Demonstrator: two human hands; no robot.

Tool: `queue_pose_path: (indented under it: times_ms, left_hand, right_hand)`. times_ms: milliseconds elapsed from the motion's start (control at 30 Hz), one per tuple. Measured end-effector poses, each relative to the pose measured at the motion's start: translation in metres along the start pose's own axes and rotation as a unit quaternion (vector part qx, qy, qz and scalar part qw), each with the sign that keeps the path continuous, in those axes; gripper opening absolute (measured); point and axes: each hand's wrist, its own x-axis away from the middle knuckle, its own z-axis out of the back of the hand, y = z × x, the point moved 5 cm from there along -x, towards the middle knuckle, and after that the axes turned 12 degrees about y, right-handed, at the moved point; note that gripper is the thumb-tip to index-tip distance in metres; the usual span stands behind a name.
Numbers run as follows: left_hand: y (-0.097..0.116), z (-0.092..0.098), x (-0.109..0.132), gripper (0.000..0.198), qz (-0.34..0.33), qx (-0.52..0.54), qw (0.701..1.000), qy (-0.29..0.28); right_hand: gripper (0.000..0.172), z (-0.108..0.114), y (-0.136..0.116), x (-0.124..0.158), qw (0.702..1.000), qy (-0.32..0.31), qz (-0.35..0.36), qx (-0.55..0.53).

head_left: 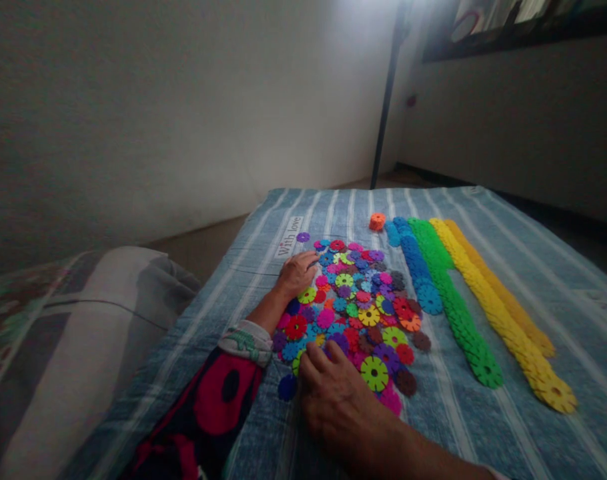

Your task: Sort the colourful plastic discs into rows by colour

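A heap of notched, flower-shaped plastic discs (pixel 344 280) in many colours lies spread on the striped cloth. My left hand (pixel 298 275) rests at the heap's upper left edge, its fingers stretched out over the discs with nothing visible in them. Closer to me, my right hand (pixel 336 393) is over the near left part of the heap with its fingers curled downward. Its fingertips are hidden, and I cannot make out what is between them. A purple disc (pixel 339 342) lies just beyond those fingers, and a dark blue disc (pixel 287 387) lies to their left.
To the right, overlapping discs form long blue (pixel 417 267), green (pixel 448 293), yellow (pixel 503 320) and orange-yellow rows (pixel 508 293). An orange stack (pixel 377 222) stands at the far end. A grey-striped covered shape (pixel 103 333) is at left; a dark pole (pixel 383 113) rises behind.
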Motion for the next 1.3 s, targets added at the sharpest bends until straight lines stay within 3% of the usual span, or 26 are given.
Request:
queue_pose_path:
  times_ms: [167, 367, 500, 633, 733, 867, 1067, 1200, 1300]
  left_hand:
    - [-0.001, 0.001, -0.001, 0.033, -0.006, 0.01, 1.0, 0.004]
    - [-0.003, 0.001, -0.002, 0.033, -0.008, 0.001, 1.0, 0.004]
    - [-0.003, 0.001, -0.002, 0.033, -0.008, 0.0, 1.0, 0.003]
    - [-0.004, 0.001, -0.004, 0.034, -0.005, -0.002, 1.0, -0.001]
    - [-0.006, 0.001, -0.005, 0.035, -0.004, -0.008, 1.0, -0.007]
    - [-0.006, 0.002, -0.009, 0.035, -0.017, -0.001, 1.0, -0.012]
    - [-0.008, 0.005, -0.014, 0.044, -0.014, -0.017, 0.999, -0.028]
    - [-0.009, 0.006, -0.017, 0.047, -0.012, -0.022, 0.999, -0.035]
    - [-0.01, 0.007, -0.017, 0.047, -0.007, -0.027, 0.999, -0.033]
  right_hand:
    - [0.02, 0.006, -0.005, 0.0, 0.999, 0.022, 0.028, 0.014]
    - [0.018, 0.009, 0.006, -0.006, 0.999, 0.047, -0.014, -0.021]
    - [0.01, 0.008, 0.012, -0.008, 0.993, 0.101, -0.047, -0.046]
    - [0.011, 0.021, 0.035, -0.006, 0.971, 0.17, -0.131, -0.107]
    - [0.021, 0.047, 0.066, 0.008, 0.949, 0.207, -0.194, -0.138]
    - [0.026, 0.097, 0.122, 0.053, 0.934, 0.235, -0.26, -0.072]
    - [0.031, 0.158, 0.197, 0.164, 0.891, 0.212, -0.401, 0.02]
    - [0.033, 0.177, 0.219, 0.23, 0.865, 0.185, -0.462, 0.068]
    - [0.033, 0.176, 0.223, 0.258, 0.857, 0.161, -0.483, 0.083]
